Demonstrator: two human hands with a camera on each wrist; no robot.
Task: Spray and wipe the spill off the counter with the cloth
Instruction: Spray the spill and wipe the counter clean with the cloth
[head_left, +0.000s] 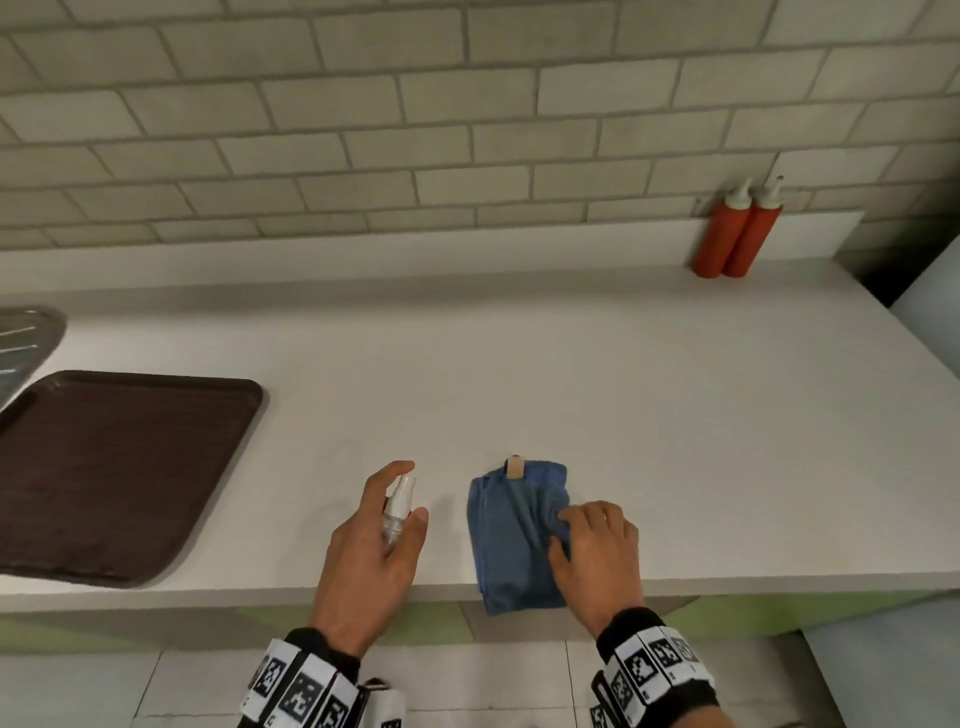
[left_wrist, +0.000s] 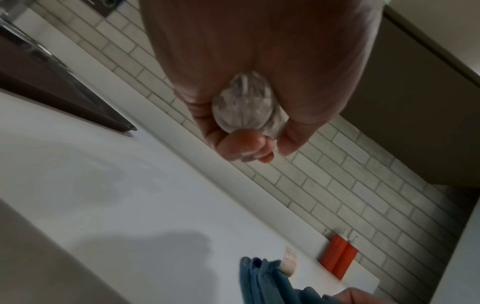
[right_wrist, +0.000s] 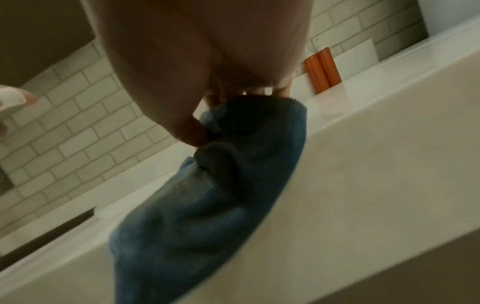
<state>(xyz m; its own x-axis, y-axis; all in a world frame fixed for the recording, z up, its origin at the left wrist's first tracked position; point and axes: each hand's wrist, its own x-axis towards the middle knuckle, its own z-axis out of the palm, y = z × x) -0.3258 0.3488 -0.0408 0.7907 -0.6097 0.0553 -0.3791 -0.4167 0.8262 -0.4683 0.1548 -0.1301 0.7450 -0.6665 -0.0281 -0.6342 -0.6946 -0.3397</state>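
left hand (head_left: 371, 540) wraps a small clear spray bottle (head_left: 399, 506), fingers and thumb curled round its body, index finger up near the white nozzle. bottle is upright, held just above the counter (head_left: 649, 395) near the front edge. in the left wrist view the bottle's base (left_wrist: 244, 107) sits in the palm with fingertips (left_wrist: 244, 147) closed under it.

right hand (head_left: 597, 551) is on the cloth (head_left: 511, 535), fingers bent and bunching the fabric at its right side, thumb tucked against it; the right wrist view shows the thumb (right_wrist: 192, 131) dug into a fold of the cloth (right_wrist: 207, 195), so it's gripping, not just resting. the two hands are apart, bottle to the left, cloth to the right, a strip of bare counter between them.

cloth is blue, folded, lying flat on the counter with its near end hanging slightly over the front edge. a tan tag (head_left: 515, 467) sticks out at its far end.

can't make out any spill on the white surface.

brown tray (head_left: 119, 478) lies at the left of the counter, well apart from the hands. part of a metal sink (head_left: 26, 332) behind it at the frame edge. two red squeeze bottles (head_left: 737, 234) stand together against the tiled wall (head_left: 467, 130) at the far right. both wrists wear bands with black and white markers (head_left: 654, 670).
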